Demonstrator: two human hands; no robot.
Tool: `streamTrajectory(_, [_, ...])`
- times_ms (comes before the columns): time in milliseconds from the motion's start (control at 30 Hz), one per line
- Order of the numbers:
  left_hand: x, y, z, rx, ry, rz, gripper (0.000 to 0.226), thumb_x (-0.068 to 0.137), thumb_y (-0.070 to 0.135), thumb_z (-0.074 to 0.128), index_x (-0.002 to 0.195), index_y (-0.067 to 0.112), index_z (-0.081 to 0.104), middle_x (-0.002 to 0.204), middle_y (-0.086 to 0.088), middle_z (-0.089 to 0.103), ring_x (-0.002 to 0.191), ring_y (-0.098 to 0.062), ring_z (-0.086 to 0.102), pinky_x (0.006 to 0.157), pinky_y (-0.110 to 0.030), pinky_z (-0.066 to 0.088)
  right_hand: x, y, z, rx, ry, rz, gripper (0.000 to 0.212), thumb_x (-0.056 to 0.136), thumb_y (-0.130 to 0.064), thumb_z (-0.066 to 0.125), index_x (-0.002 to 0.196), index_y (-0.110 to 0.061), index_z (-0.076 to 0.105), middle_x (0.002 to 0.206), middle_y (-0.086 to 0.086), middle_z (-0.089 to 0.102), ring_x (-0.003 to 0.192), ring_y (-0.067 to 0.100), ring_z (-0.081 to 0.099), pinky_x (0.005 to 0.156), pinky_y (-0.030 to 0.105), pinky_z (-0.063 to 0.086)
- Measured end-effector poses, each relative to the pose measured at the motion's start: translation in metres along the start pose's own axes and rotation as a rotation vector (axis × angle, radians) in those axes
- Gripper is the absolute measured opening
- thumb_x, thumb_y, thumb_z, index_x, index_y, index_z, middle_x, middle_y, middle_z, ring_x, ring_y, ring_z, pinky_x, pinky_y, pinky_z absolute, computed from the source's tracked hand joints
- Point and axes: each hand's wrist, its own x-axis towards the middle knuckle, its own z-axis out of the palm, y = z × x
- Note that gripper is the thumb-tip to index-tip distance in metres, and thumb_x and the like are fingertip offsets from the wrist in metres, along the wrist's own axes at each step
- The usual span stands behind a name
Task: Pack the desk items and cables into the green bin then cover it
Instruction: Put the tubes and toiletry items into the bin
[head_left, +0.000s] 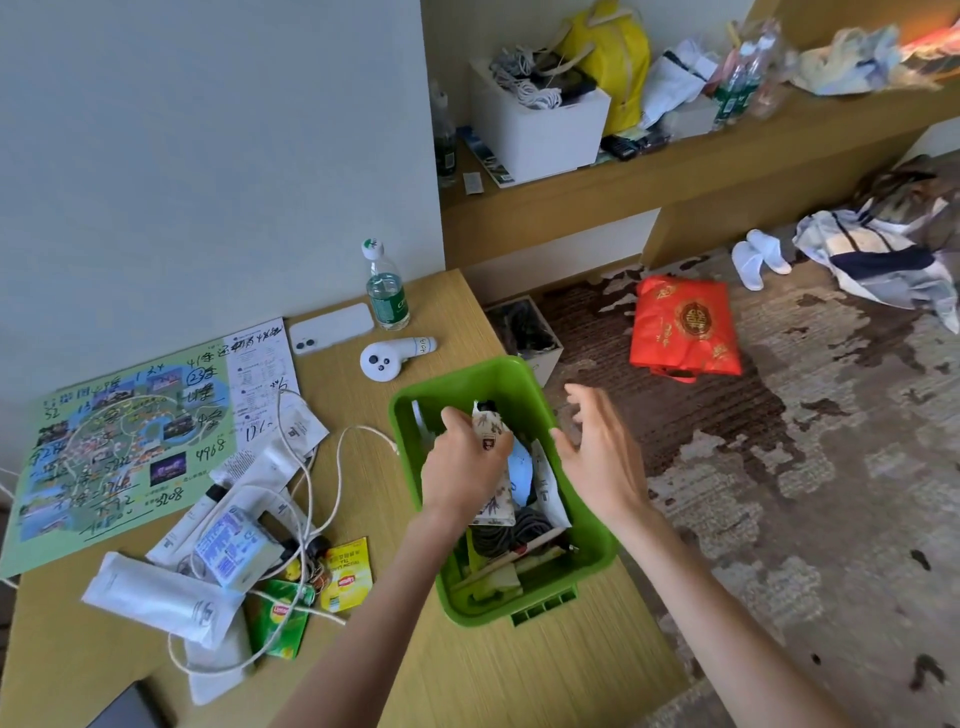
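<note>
The green bin (524, 379) stands on the wooden desk (545, 670) at its right edge, holding packets, a black cable and sticks. My left hand (465, 467) is inside the bin, shut on a cream patterned packet (493, 493). My right hand (602, 452) hovers open over the bin's right rim, fingers spread. Left of the bin lie white sachets (156, 597), a white cable (337, 467), yellow and green tea bags (348, 571), and a blue-printed packet (234, 545).
A white controller (387, 358), a white phone (330, 330) and a water bottle (387, 288) sit behind the bin. A green map sheet (104, 447) covers the desk's left. A red bag (685, 327) lies on the carpet; a cluttered shelf runs behind.
</note>
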Motion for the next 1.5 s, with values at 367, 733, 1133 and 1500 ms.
streamTrajectory(367, [0.01,-0.018,0.029,0.32,-0.152,-0.002,0.046,0.098,0.031,0.049,0.133,0.001,0.041,0.135,-0.017,0.041,0.113,-0.036,0.053,0.085,-0.042,0.048,-0.012,0.005,0.023,0.005,-0.076,-0.039,0.044,0.097,-0.011,0.053,0.14,-0.009,0.045,0.136,0.002,0.055,0.096,0.013,0.067,0.067,0.01,0.043])
streamTrajectory(733, [0.019,-0.045,-0.074,-0.005,0.231,0.281,0.018,0.095,0.013,0.05,0.104,0.016,0.065,0.104,0.003,0.069,0.085,-0.013,0.064,0.073,-0.032,0.054,0.002,-0.075,0.03,-0.015,-0.006,-0.196,0.034,0.087,-0.004,0.057,0.12,-0.009,0.057,0.126,0.004,0.055,0.116,0.021,0.052,0.098,0.034,0.044])
streamTrajectory(1133, [-0.003,-0.24,-0.176,0.09,0.354,-0.108,0.024,0.089,0.0,0.053,0.108,0.007,0.066,0.112,-0.014,0.064,0.098,-0.03,0.062,0.078,-0.036,0.049,-0.033,-0.201,0.152,0.118,-0.304,-0.363,0.023,0.086,0.0,0.056,0.104,-0.014,0.058,0.11,-0.001,0.056,0.095,0.019,0.056,0.08,0.035,0.05])
streamTrajectory(1500, [0.04,-0.34,-0.193,0.294,0.147,-0.089,0.035,0.095,0.013,0.054,0.13,0.012,0.054,0.133,-0.009,0.052,0.125,-0.029,0.046,0.105,-0.043,0.037,-0.038,-0.239,0.258,0.062,-0.535,-0.224,0.02,0.09,0.008,0.049,0.106,-0.001,0.058,0.113,0.013,0.055,0.104,0.025,0.053,0.093,0.036,0.047])
